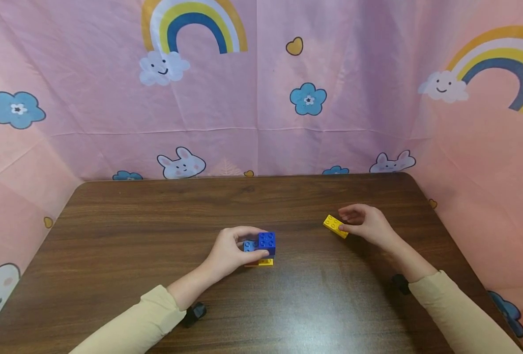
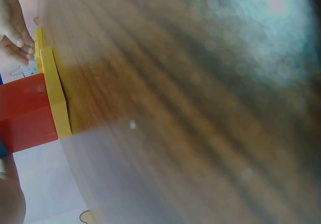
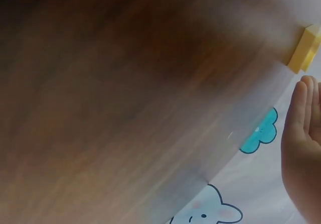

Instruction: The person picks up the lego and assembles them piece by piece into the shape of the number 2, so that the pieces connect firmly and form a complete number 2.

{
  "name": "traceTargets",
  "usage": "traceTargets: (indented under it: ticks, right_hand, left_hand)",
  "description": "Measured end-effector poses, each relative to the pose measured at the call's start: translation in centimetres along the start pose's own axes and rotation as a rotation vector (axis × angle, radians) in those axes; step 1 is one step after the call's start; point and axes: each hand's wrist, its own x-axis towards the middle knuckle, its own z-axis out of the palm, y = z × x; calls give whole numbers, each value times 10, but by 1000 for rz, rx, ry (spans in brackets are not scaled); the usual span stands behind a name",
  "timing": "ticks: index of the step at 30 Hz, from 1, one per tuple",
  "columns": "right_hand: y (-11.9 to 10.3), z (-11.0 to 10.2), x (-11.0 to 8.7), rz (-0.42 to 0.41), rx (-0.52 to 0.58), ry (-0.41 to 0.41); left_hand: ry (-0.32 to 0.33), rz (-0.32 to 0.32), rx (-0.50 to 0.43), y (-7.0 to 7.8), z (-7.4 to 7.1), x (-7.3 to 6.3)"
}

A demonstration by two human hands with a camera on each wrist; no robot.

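My left hand (image 1: 235, 250) grips a small stack of toy building bricks between thumb and fingers. At its top is a dark blue brick (image 1: 267, 241), beside a lighter blue brick (image 1: 247, 246). Lower down come a red brick (image 2: 27, 113) and a flat yellow brick (image 2: 57, 93) at the bottom, mostly covered in the head view. To the right, a separate yellow brick (image 1: 332, 223) with studs lies on the table. Over its near right end is the thumb of my right hand (image 1: 369, 226), the other fingers extended beyond; whether the thumb touches it I cannot tell.
The brown wooden table (image 1: 155, 211) carries all the bricks. Pink fabric (image 1: 261, 108) with rainbows, rabbits and flowers hangs along its back and sides. A dark wrist device (image 1: 195, 313) shows beneath the left sleeve, another (image 1: 400, 283) beneath the right.
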Motion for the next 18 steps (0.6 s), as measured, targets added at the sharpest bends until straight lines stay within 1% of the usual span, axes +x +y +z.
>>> traceTargets:
  ticks: [13,18]
  right_hand:
    - [7,0,1,25,-29,-54]
    - [11,1,2,27,-28,-74]
  left_hand:
    - [1,-4,-1,0,0,0]
    - [-8,-2,-14,0,0,1]
